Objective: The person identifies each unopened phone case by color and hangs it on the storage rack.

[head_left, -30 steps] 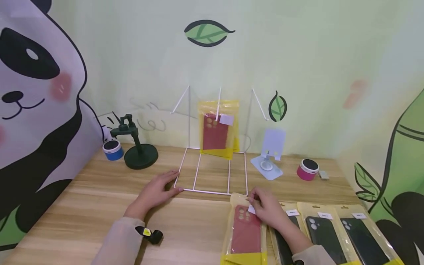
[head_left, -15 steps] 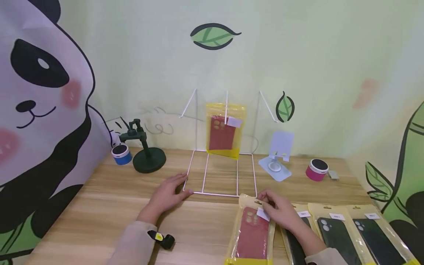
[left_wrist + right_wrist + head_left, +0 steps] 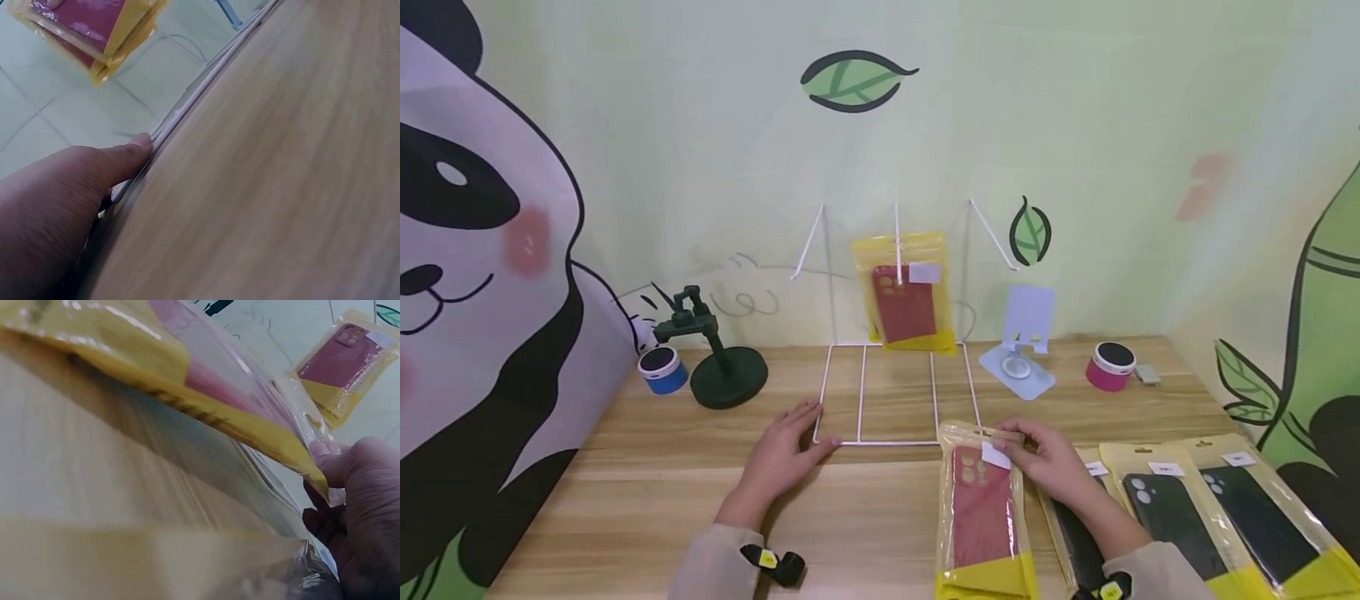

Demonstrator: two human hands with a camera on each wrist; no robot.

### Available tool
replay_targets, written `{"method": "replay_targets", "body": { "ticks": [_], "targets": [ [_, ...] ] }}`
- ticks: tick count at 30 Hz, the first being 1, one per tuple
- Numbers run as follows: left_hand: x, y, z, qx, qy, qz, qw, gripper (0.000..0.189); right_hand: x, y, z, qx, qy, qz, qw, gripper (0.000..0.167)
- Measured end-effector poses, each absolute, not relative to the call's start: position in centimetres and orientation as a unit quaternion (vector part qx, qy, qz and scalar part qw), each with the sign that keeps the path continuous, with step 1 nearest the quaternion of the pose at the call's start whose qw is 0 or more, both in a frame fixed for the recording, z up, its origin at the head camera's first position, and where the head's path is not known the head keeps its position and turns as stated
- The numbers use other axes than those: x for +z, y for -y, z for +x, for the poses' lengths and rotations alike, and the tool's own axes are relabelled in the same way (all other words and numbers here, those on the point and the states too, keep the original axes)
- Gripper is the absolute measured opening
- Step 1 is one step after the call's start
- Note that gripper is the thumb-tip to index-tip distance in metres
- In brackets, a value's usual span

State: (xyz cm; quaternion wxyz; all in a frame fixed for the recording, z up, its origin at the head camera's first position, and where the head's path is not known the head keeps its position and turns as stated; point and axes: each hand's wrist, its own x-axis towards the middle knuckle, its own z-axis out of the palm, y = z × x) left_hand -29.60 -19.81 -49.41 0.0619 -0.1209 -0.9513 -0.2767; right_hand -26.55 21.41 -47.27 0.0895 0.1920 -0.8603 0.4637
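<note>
My right hand [image 3: 1045, 462] pinches the top right edge of a clear and yellow bag holding a red phone case [image 3: 983, 508], between thumb and fingers. In the right wrist view this bag's yellow edge [image 3: 212, 419] is raised above the table. A white wire rack [image 3: 897, 442] stands ahead, its front right corner overlapped by the bag. My left hand [image 3: 782, 458] rests at its front left corner, fingers straight along the side, thumb [image 3: 128, 159] against the front wire. Bagged red phone cases [image 3: 906, 308] hang from the rack's middle hook [image 3: 898, 242].
Several bagged black phone cases [image 3: 1176, 521] lie at the right. Behind are a dark green stand [image 3: 730, 375], a blue speaker [image 3: 664, 375], a light blue phone stand [image 3: 1026, 321] and a pink speaker [image 3: 1108, 371]. The rack's two side hooks [image 3: 808, 242] carry nothing.
The held bag has risen slightly, its top now over the rack's front right corner. The hanging bags have swung slightly. My left hand stays at the rack's corner; the head view has shifted.
</note>
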Motion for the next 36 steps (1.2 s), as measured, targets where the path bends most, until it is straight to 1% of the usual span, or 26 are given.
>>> {"method": "replay_targets", "body": {
  "ticks": [3, 7, 10, 15, 21, 23, 26, 28, 30, 33, 35, 36],
  "targets": [
    [-49.5, 19.6, -29.2, -0.277, 0.951, -0.121, 0.058, 0.082, -47.2, -21.5, -26.4, 0.472, 0.857, 0.171, 0.114, 0.008],
    [-49.2, 19.5, -29.3, -0.285, 0.948, -0.127, 0.064, 0.081, -47.0, -21.3, -26.8, 0.493, 0.842, 0.169, 0.14, 0.011],
    [-48.9, 19.7, -29.8, -0.29, 0.946, -0.128, 0.064, 0.079, -46.9, -21.1, -27.2, 0.513, 0.832, 0.163, 0.138, 0.013],
    [-48.8, 19.8, -30.0, -0.298, 0.945, -0.121, 0.056, 0.077, -46.6, -21.2, -27.4, 0.549, 0.821, 0.126, 0.093, 0.023],
    [-49.2, 19.5, -29.4, -0.307, 0.942, -0.12, 0.067, 0.075, -45.3, -21.1, -26.8, 0.657, 0.747, 0.105, 0.012, 0.041],
    [-49.5, 19.5, -29.4, -0.307, 0.941, -0.123, 0.065, 0.075, -44.1, -20.6, -26.5, 0.7, 0.707, 0.099, -0.012, 0.04],
    [-49.9, 19.5, -29.4, -0.309, 0.941, -0.121, 0.061, 0.076, -40.7, -19.3, -25.6, 0.718, 0.686, 0.112, -0.03, 0.025],
    [-50.1, 19.4, -29.3, -0.311, 0.941, -0.12, 0.062, 0.076, -37.5, -18.0, -25.0, 0.699, 0.7, 0.147, -0.018, 0.015],
    [-50.1, 19.4, -29.4, -0.315, 0.94, -0.116, 0.063, 0.077, -34.0, -16.6, -24.3, 0.66, 0.726, 0.189, 0.028, 0.011],
    [-49.7, 19.5, -29.6, -0.315, 0.939, -0.12, 0.066, 0.078, -29.2, -14.0, -23.7, 0.609, 0.749, 0.229, 0.124, 0.014],
    [-49.2, 19.5, -30.0, -0.312, 0.94, -0.123, 0.066, 0.078, -26.8, -12.4, -23.7, 0.594, 0.751, 0.228, 0.178, 0.018],
    [-48.9, 19.5, -30.2, -0.311, 0.94, -0.124, 0.067, 0.078, -25.9, -11.6, -24.0, 0.596, 0.745, 0.226, 0.197, 0.02]
  ]
}}
